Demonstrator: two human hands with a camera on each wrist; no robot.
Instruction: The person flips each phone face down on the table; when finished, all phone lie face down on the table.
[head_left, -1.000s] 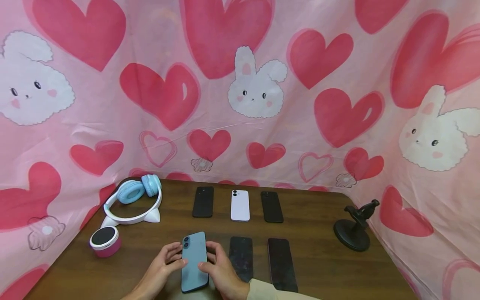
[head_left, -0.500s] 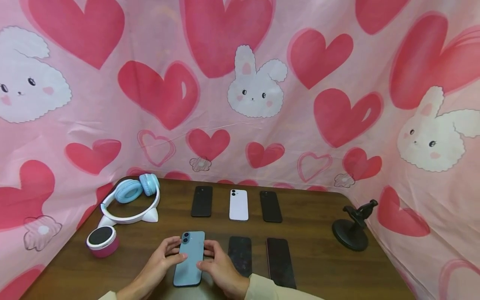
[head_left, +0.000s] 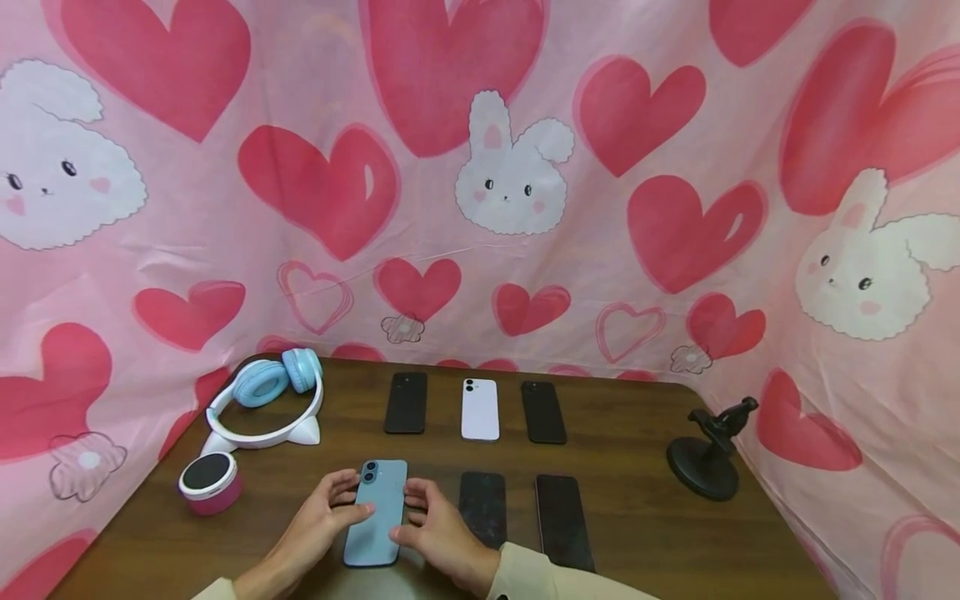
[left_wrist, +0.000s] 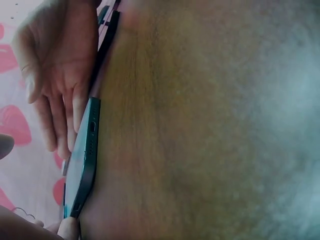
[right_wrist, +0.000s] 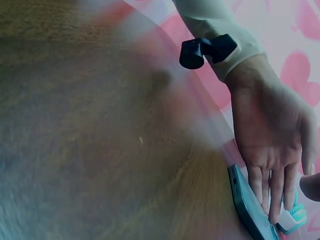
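Observation:
A light blue phone (head_left: 372,525) lies back up, its twin camera lenses at the far left corner. Both wrist views show its edge low along the wood. My left hand (head_left: 318,525) is at its left side, and my right hand (head_left: 442,529) is at its right. In the head view both thumbs overlap the phone's back. The left wrist view shows the right hand (left_wrist: 62,70) with straight fingers alongside the phone (left_wrist: 82,155). From the right wrist, the left hand (right_wrist: 270,120) appears with extended fingers beside the phone (right_wrist: 245,200).
Right of the hands lie two dark phones, one nearer (head_left: 482,508) and one farther right (head_left: 564,521). Behind are a black phone (head_left: 406,403), a white phone (head_left: 480,410) and another black phone (head_left: 543,412). Cat-ear headphones (head_left: 266,437), a pink round speaker (head_left: 213,496) and a black stand (head_left: 703,468) flank them.
The light blue phone has shifted left and slightly away from me, its near edge changing from slanted to nearly level. Both hands have moved slightly left with it, and the fingers look looser.

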